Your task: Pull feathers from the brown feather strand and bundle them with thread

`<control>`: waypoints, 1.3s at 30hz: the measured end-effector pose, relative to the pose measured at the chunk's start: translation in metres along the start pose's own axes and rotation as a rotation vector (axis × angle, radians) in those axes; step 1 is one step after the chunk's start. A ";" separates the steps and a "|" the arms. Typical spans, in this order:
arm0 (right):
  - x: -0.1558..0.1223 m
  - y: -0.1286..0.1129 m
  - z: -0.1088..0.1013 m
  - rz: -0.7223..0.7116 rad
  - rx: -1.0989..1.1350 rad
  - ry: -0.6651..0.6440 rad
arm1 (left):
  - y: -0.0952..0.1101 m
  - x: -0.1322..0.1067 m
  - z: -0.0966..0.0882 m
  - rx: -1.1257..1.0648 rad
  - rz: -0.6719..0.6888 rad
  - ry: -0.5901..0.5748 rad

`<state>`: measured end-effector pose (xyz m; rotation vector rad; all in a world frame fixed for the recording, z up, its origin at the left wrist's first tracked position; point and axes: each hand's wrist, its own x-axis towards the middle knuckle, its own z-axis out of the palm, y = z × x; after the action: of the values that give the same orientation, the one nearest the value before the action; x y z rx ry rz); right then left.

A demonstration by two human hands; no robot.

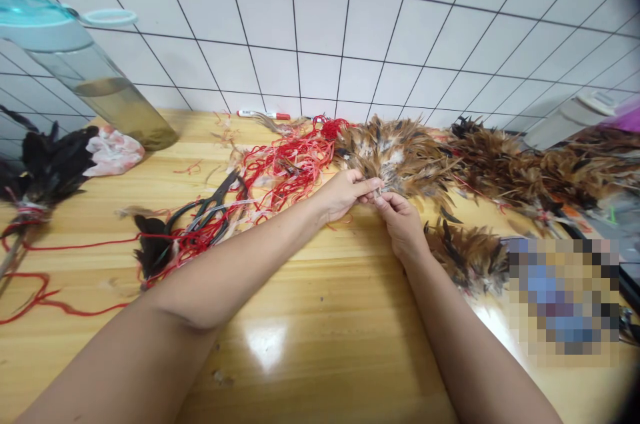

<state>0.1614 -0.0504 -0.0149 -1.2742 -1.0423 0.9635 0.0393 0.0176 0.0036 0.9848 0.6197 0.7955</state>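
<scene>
Both of my hands meet at the near edge of a fluffy pile of brown feathers [400,151]. My left hand [347,194] is closed in a pinch, thumb stretched along the fingers. Just beside it, my right hand [403,221] pinches too, its fingertips against those of the left. A small bit of brown feather seems to be between the fingertips, mostly hidden by them. Left of my hands lies a tangle of red string [295,161]. A smaller clump of brown feathers [470,254] rests by my right wrist.
Black scissors [213,204] lie among red string, beside dark feathers [151,244]. A tilted-looking bottle [123,94] of brownish liquid, crumpled tissue [115,151] and a black feather bundle [57,157] are at left. A marker [263,115] lies near the tiled wall. More brown feathers [525,171] spread right.
</scene>
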 end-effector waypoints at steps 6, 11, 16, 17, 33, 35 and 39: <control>0.000 0.000 0.000 0.004 -0.043 0.019 | 0.002 0.002 -0.003 0.044 0.044 0.008; 0.001 0.000 0.000 0.007 -0.029 0.039 | 0.002 0.002 -0.004 0.020 0.041 0.024; 0.000 0.000 0.000 0.020 -0.043 0.013 | -0.002 0.000 -0.001 0.004 0.019 0.002; 0.000 -0.001 0.001 0.019 -0.048 0.014 | -0.002 0.000 0.000 0.004 0.013 0.001; -0.002 -0.006 0.000 0.010 -0.076 0.015 | 0.006 0.000 -0.005 0.178 0.045 0.018; -0.001 -0.006 -0.001 0.018 -0.054 0.000 | 0.011 -0.001 -0.006 0.331 0.061 0.041; 0.000 -0.006 -0.001 0.038 -0.036 -0.045 | 0.017 -0.002 -0.008 0.713 0.151 -0.034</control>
<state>0.1625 -0.0513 -0.0085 -1.3114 -1.0781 1.0098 0.0264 0.0254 0.0159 1.7074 0.8292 0.6942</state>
